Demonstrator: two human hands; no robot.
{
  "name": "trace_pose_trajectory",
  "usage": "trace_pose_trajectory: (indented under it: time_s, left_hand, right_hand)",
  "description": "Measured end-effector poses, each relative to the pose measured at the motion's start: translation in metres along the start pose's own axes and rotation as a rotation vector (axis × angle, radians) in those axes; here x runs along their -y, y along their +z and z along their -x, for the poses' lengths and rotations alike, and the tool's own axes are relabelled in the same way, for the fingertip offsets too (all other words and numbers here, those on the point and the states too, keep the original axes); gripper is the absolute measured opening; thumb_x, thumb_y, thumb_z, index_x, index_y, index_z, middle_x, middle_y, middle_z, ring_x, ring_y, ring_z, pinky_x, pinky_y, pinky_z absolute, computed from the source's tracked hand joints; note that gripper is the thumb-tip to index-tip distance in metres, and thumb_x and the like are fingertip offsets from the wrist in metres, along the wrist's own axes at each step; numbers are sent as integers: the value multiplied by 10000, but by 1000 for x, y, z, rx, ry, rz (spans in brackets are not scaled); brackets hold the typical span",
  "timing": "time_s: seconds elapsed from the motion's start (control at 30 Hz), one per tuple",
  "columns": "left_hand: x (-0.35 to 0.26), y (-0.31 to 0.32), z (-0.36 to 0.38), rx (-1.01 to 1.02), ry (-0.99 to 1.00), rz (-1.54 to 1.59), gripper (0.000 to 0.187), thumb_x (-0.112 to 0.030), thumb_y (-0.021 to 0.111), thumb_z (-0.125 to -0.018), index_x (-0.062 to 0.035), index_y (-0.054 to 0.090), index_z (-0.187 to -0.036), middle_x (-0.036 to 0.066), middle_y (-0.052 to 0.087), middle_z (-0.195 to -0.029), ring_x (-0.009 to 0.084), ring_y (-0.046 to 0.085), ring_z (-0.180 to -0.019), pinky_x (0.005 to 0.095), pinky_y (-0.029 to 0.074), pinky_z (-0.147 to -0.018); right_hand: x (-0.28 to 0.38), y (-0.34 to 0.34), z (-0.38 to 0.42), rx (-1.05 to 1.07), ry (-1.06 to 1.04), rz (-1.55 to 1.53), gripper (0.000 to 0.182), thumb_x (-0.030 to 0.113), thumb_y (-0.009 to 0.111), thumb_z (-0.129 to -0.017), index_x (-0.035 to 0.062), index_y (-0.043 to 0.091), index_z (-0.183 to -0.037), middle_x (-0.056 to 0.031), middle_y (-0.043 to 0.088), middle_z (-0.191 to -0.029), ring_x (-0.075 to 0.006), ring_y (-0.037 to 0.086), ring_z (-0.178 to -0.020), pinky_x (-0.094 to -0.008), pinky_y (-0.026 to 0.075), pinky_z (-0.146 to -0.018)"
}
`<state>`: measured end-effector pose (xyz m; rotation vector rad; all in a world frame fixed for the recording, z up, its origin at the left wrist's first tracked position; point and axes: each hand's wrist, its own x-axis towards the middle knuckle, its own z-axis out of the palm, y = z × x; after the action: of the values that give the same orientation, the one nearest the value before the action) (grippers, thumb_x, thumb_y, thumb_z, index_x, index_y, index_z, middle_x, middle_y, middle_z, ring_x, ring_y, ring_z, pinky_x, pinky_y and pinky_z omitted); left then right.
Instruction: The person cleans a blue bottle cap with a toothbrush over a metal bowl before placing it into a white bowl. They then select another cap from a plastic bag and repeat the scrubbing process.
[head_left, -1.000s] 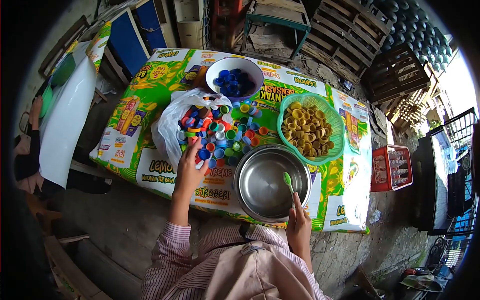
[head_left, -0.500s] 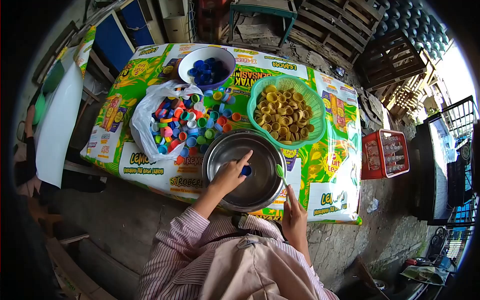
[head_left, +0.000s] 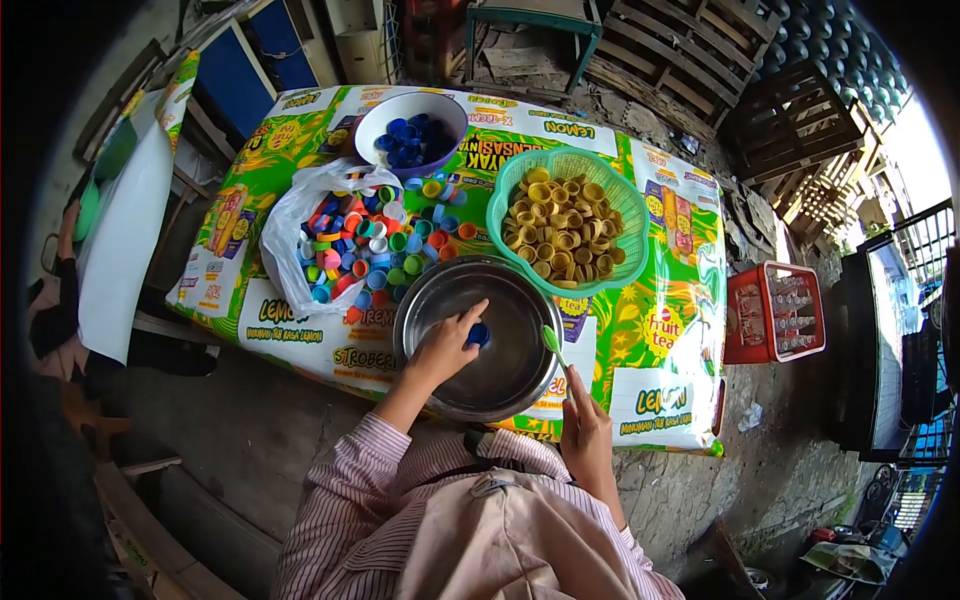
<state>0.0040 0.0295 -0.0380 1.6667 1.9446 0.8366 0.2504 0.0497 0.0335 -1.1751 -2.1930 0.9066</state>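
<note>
My left hand (head_left: 447, 345) reaches into a steel bowl (head_left: 412, 375), its index finger stretched toward the far side. A blue bottle cap (head_left: 480, 335) shows between that finger and the thumb, and the hand appears to grip it; the other fingers are partly hidden. My right hand (head_left: 586, 432) is closed round a slim stick with a green head (head_left: 552, 340), like a small spoon or brush. The head lies over the bowl's right rim. Beyond the bowl, mixed coloured caps (head_left: 385, 240) spill from a white plastic bag (head_left: 290, 240).
A green basket (head_left: 637, 200) of yellowish caps stands behind the bowl. At the back is a white and purple bowl (head_left: 452, 108) with dark blue caps. A printed sheet (head_left: 660, 395) covers the table. A red crate (head_left: 745, 345) stands right; another person's hand (head_left: 70, 215) shows left.
The view has shifted slightly, moving the bowl and both hands a little left in the picture. The left hand keeps nearly the same place beside the blue cap.
</note>
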Motion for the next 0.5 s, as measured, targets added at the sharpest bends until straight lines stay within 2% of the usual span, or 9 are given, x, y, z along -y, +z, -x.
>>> trace_pose_trajectory:
  time_s: [0.07,0.13,0.17,0.23,0.27,0.37,0.4,0.47,0.5]
  left_hand:
    - [4,1,3,-55,70,23,601,-33,648,-693,-92,436,-1253,179,614,-997,353,605,-870,389,504,-760]
    - [-2,-7,5,25,-61,169,380,-54,643,-750,-16,498,-1099,176,607,-1008,300,618,-910,346,509,-776]
    - [-5,-7,7,23,-62,169,380,-54,643,-750,-16,498,-1099,176,607,-1008,300,618,-910,346,509,-776]
    - [-10,-6,12,-12,-211,541,234,-71,568,-852,21,487,-1051,145,597,-1028,235,612,-961,304,509,-797]
    - [-10,-4,14,-12,-211,540,234,-71,568,-852,21,487,-1051,145,597,-1028,235,612,-961,304,509,-797]
    - [-5,0,23,40,-487,1282,175,-134,449,-939,-14,504,-1053,112,576,-1097,205,584,-1026,293,488,-860]
    - [-8,-2,25,41,-488,1280,175,-134,449,-939,-14,504,-1053,112,576,-1097,205,584,-1026,293,488,-860]
    - [-15,-9,28,88,-571,1582,200,-146,448,-938,-24,509,-1084,127,559,-1151,212,559,-1070,311,474,-888]
    - [-14,-6,30,77,-566,1600,221,-141,439,-939,-15,506,-1109,140,546,-1179,220,543,-1091,322,469,-895]
  right_hand:
    - [0,0,0,4,-14,-7,518,28,519,-848,172,408,-1333,-165,560,-733,-338,553,-594,-398,428,-538]
    - [3,1,-3,44,4,-3,514,37,515,-854,174,403,-1337,-170,562,-721,-339,552,-581,-404,427,-537]
    - [3,1,-4,45,2,-3,514,37,515,-854,174,403,-1337,-170,562,-721,-339,552,-581,-404,427,-537]
    - [2,4,-6,66,-19,-8,515,46,513,-859,181,395,-1342,-176,563,-715,-341,557,-580,-417,422,-535]
    - [1,6,-7,65,-20,-9,515,46,513,-859,181,395,-1342,-176,563,-715,-341,557,-580,-417,422,-535]
    - [1,12,-11,92,-38,-37,514,56,509,-864,187,388,-1345,-177,563,-708,-344,566,-584,-428,423,-530]
    - [2,14,-12,93,-55,-40,509,66,505,-867,194,388,-1345,-173,561,-706,-342,567,-580,-430,427,-523]
    - [7,18,-14,91,-73,-44,504,75,501,-870,201,388,-1345,-168,559,-703,-341,567,-577,-431,432,-515]
    - [12,19,-15,116,-97,-30,498,87,497,-873,209,388,-1344,-156,552,-698,-337,564,-567,-430,437,-505]
